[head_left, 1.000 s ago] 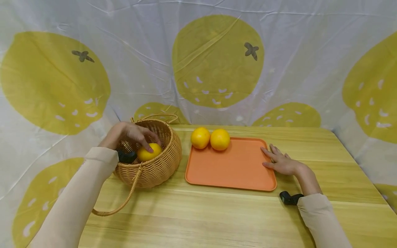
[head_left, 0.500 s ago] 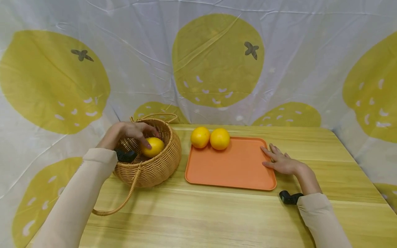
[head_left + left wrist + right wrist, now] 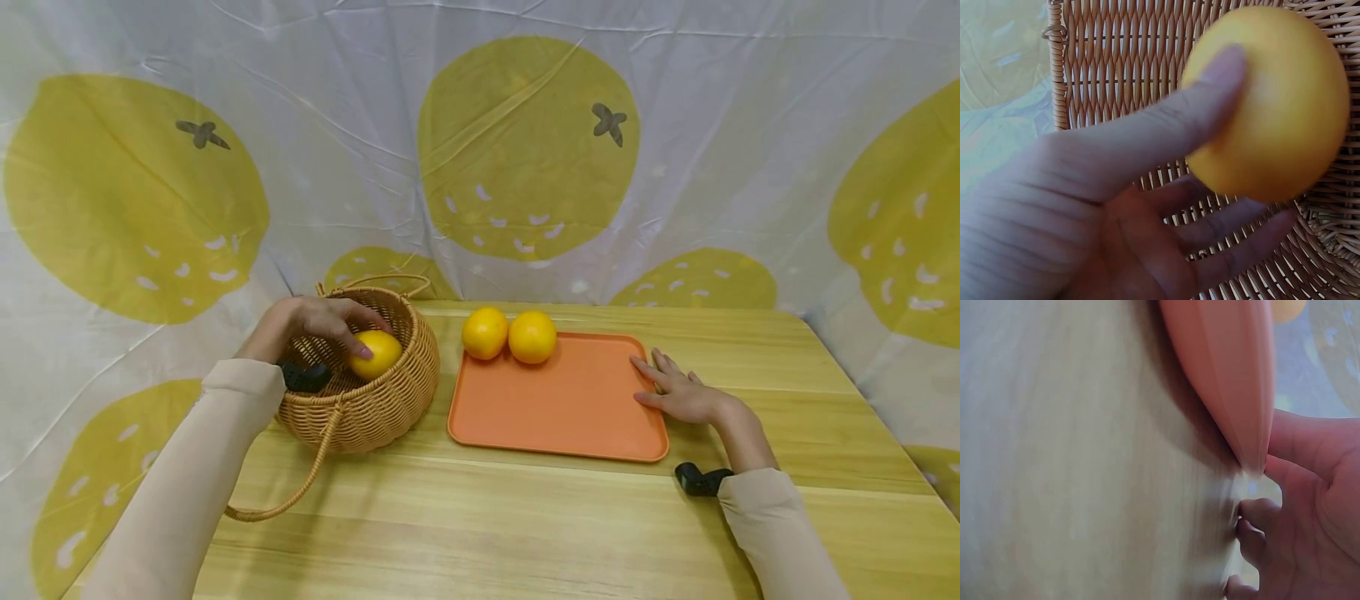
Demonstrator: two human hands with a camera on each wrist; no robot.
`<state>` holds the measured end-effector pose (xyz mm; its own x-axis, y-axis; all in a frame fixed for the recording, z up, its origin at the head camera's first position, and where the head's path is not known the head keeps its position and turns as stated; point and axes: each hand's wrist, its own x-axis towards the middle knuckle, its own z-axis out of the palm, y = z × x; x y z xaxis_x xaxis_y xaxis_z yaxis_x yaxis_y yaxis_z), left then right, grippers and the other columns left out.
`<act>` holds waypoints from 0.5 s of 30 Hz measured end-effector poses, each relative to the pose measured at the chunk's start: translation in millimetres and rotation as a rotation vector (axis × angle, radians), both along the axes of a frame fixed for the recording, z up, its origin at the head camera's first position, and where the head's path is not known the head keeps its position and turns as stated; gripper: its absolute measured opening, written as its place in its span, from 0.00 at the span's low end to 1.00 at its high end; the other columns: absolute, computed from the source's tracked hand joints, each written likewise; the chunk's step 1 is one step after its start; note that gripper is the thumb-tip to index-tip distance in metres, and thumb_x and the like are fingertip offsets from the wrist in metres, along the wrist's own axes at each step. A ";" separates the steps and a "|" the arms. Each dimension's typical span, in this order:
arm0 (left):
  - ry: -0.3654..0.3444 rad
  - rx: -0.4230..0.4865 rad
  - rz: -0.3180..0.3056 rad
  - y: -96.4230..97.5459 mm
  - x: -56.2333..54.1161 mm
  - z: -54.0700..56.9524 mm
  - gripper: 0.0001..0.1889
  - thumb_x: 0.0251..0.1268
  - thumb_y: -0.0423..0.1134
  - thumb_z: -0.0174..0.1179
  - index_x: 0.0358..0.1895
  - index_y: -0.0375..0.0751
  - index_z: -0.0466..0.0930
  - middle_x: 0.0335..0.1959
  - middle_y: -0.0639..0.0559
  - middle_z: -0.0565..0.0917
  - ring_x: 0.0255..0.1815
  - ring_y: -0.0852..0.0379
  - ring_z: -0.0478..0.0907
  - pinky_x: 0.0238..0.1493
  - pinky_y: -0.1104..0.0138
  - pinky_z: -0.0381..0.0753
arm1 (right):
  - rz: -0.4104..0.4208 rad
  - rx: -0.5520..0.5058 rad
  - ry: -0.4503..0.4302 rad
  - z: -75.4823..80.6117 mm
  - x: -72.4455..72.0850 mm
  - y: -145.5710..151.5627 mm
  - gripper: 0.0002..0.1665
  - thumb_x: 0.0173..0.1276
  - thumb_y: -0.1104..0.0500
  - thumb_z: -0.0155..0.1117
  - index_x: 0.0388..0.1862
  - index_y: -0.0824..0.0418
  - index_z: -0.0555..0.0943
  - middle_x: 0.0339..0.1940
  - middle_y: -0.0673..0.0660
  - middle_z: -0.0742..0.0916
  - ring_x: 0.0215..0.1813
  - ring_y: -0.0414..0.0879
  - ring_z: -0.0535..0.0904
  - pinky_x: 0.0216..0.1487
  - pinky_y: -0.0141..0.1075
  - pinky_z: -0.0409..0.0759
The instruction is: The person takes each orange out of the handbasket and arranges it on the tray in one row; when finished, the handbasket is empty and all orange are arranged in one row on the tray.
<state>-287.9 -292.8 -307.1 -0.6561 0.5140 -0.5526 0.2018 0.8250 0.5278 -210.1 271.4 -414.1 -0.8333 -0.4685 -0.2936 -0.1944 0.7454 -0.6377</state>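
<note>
Inside the wicker basket (image 3: 390,412), my left hand (image 3: 322,321) holds an orange (image 3: 378,354). In the left wrist view the thumb presses on the near side of the orange (image 3: 1279,106) and the fingers reach under it. At the right end of the orange-coloured tray (image 3: 562,408), my right hand (image 3: 682,396) rests with spread fingers, thumb and forefinger at the rim. The right wrist view shows the tray edge (image 3: 1229,375) against the hand (image 3: 1310,506), other fingertips down on the table.
Two more oranges, a left one (image 3: 485,333) and a right one (image 3: 532,337), sit side by side at the tray's back left corner. A basket handle (image 3: 292,500) hangs toward the front over the wooden table (image 3: 487,525). A lemon-print cloth (image 3: 712,167) hangs behind.
The orange in my left hand has moved slightly up and to the right within the basket. My right hand, the tray and the two oranges on it stay where they were.
</note>
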 end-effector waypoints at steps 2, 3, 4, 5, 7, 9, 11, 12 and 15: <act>0.008 0.011 -0.001 0.4 -0.3 -0.4 0.33 0.70 0.48 0.68 0.75 0.43 0.70 0.77 0.36 0.66 0.76 0.36 0.64 0.70 0.47 0.72 | 0.001 0.001 -0.001 0.3 -0.1 -0.2 0.47 0.82 0.46 0.54 0.85 0.67 0.46 0.83 0.78 0.37 0.82 0.76 0.26 0.74 0.74 0.24; -0.002 0.018 0.002 0.9 -0.3 -0.6 0.33 0.71 0.47 0.67 0.75 0.43 0.70 0.77 0.36 0.66 0.75 0.37 0.66 0.68 0.49 0.75 | 0.001 0.001 -0.001 0.4 0.0 -0.3 0.47 0.82 0.47 0.54 0.85 0.67 0.46 0.83 0.78 0.37 0.82 0.76 0.26 0.74 0.74 0.24; -0.016 0.025 0.007 1.4 -0.2 -0.7 0.32 0.71 0.47 0.67 0.75 0.43 0.71 0.77 0.36 0.66 0.74 0.39 0.67 0.67 0.52 0.76 | 0.001 0.001 -0.002 0.6 0.1 -0.4 0.47 0.82 0.47 0.54 0.85 0.67 0.46 0.83 0.78 0.37 0.82 0.76 0.26 0.74 0.74 0.24; -0.031 0.029 0.011 1.9 0.2 -0.4 0.32 0.71 0.46 0.67 0.75 0.43 0.71 0.76 0.36 0.67 0.72 0.41 0.68 0.65 0.54 0.78 | 0.001 0.002 -0.002 0.7 0.2 -0.4 0.47 0.82 0.46 0.54 0.85 0.67 0.46 0.83 0.78 0.37 0.82 0.76 0.27 0.74 0.74 0.24; -0.060 0.034 0.019 2.5 0.9 -0.2 0.31 0.71 0.46 0.67 0.74 0.44 0.72 0.75 0.38 0.68 0.70 0.44 0.71 0.62 0.57 0.79 | 0.002 0.003 -0.003 1.0 0.5 -0.8 0.47 0.82 0.47 0.54 0.85 0.67 0.46 0.83 0.78 0.37 0.82 0.76 0.27 0.74 0.74 0.24; -0.081 0.046 0.030 2.8 1.6 0.2 0.31 0.71 0.45 0.68 0.74 0.44 0.72 0.74 0.38 0.69 0.68 0.45 0.72 0.62 0.57 0.80 | 0.003 0.002 -0.005 1.4 0.9 -1.0 0.47 0.82 0.47 0.54 0.85 0.67 0.46 0.83 0.78 0.37 0.82 0.76 0.27 0.74 0.74 0.24; -0.068 0.055 0.033 2.7 2.2 0.9 0.30 0.70 0.44 0.69 0.73 0.44 0.73 0.74 0.39 0.70 0.68 0.46 0.72 0.61 0.57 0.80 | 0.003 0.002 -0.004 1.6 0.9 -0.9 0.47 0.82 0.47 0.55 0.85 0.67 0.46 0.83 0.78 0.37 0.82 0.76 0.26 0.74 0.74 0.24; -0.058 0.058 0.040 2.7 2.3 1.3 0.30 0.69 0.44 0.69 0.72 0.43 0.74 0.73 0.39 0.71 0.67 0.45 0.72 0.60 0.58 0.80 | 0.003 0.002 -0.003 1.7 0.9 -0.8 0.47 0.82 0.47 0.55 0.85 0.68 0.46 0.82 0.78 0.37 0.82 0.76 0.27 0.74 0.75 0.24; -0.014 0.054 0.052 3.8 2.9 3.4 0.29 0.65 0.41 0.72 0.69 0.41 0.77 0.69 0.38 0.74 0.64 0.46 0.73 0.56 0.61 0.80 | 0.001 0.004 -0.001 1.6 0.9 -0.2 0.47 0.82 0.47 0.55 0.85 0.67 0.46 0.83 0.78 0.37 0.82 0.76 0.27 0.73 0.75 0.24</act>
<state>-285.0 -289.0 -303.6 -0.6750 0.5089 -0.5343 0.1515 0.8043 0.5746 -209.2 271.3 -412.5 -0.8325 -0.4683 -0.2959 -0.1946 0.7474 -0.6352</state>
